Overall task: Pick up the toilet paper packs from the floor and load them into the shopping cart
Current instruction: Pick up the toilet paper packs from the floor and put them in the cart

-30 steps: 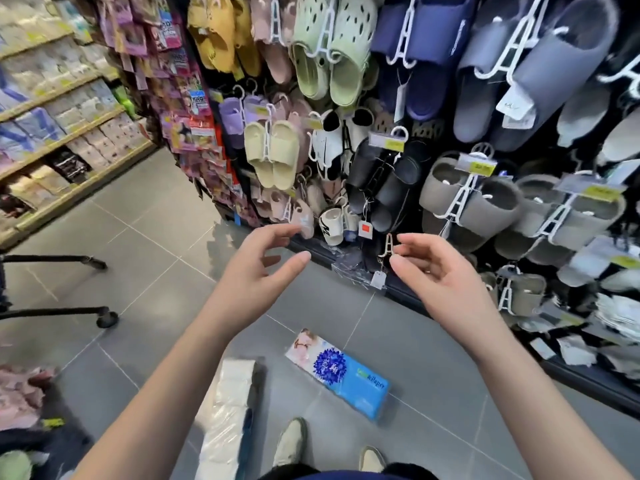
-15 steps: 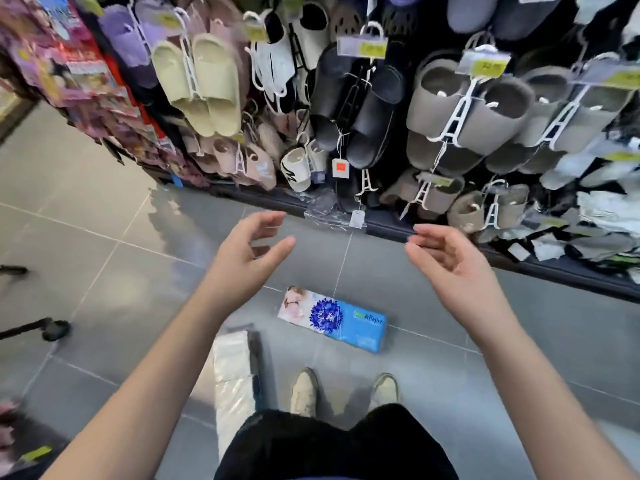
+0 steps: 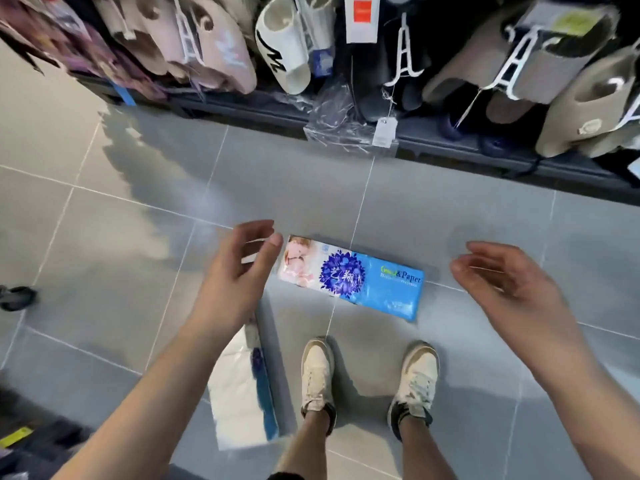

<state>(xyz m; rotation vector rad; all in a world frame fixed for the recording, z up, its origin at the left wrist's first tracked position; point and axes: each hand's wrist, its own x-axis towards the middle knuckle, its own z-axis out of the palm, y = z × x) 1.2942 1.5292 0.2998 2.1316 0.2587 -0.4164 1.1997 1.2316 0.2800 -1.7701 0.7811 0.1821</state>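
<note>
A blue and white toilet paper pack (image 3: pixel 353 277) with a purple flower print lies flat on the grey floor tiles, just ahead of my shoes. My left hand (image 3: pixel 239 271) hovers open at its left end, thumb tip close to the wrapper. Off to the pack's right, my right hand (image 3: pixel 502 282) is open and apart from it. A second, white pack (image 3: pixel 242 389) with a blue edge lies on the floor beside my left foot, partly hidden by my left forearm. Only a black cart wheel (image 3: pixel 17 297) shows at the left edge.
A low dark shelf base (image 3: pixel 450 154) runs along the far side, with hanging slippers (image 3: pixel 287 46) and tags above it. A crumpled clear plastic bag (image 3: pixel 339 123) sits at the shelf foot. My two shoes (image 3: pixel 317 375) stand on the tiles behind the pack.
The view has dropped closer to the floor. Both hands have come down from chest height to either end of the blue pack, still holding nothing.
</note>
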